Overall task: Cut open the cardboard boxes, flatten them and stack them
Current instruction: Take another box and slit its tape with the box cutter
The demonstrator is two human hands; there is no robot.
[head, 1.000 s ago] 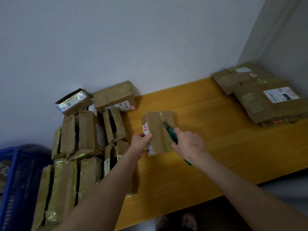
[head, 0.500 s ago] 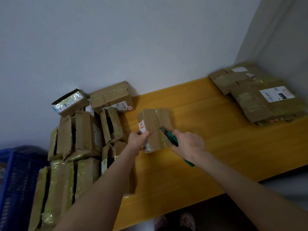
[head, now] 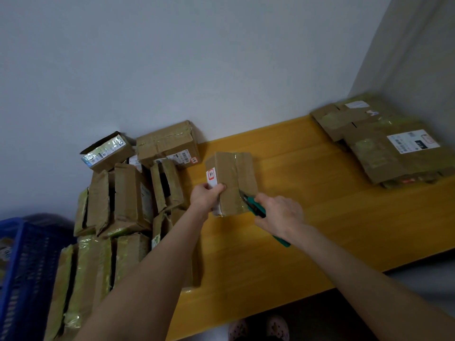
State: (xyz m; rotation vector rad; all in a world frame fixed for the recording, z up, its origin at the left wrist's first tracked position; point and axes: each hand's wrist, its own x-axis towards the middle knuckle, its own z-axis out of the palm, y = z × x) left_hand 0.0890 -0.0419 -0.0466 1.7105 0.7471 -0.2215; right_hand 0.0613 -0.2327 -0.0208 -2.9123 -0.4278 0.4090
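Note:
A small taped cardboard box (head: pixel 227 173) with a red-and-white label lies on the yellow wooden table (head: pixel 307 217). My left hand (head: pixel 205 196) grips its near left edge, thumb on the top face. My right hand (head: pixel 279 214) holds a green utility knife (head: pixel 256 207); the blade tip touches the tape seam near the box's front edge. A pile of unflattened boxes (head: pixel 128 200) fills the table's left side. A stack of flattened boxes (head: pixel 384 143) lies at the far right corner.
A blue plastic crate (head: pixel 22 271) stands at the lower left, beside the box pile. White walls close the back and right sides. The table's front edge runs diagonally below my arms, with slippered feet (head: pixel 258 328) under it.
The knife blade has moved down the tape seam toward the near end of the box. My left hand keeps the same grip. The view has shifted slightly.

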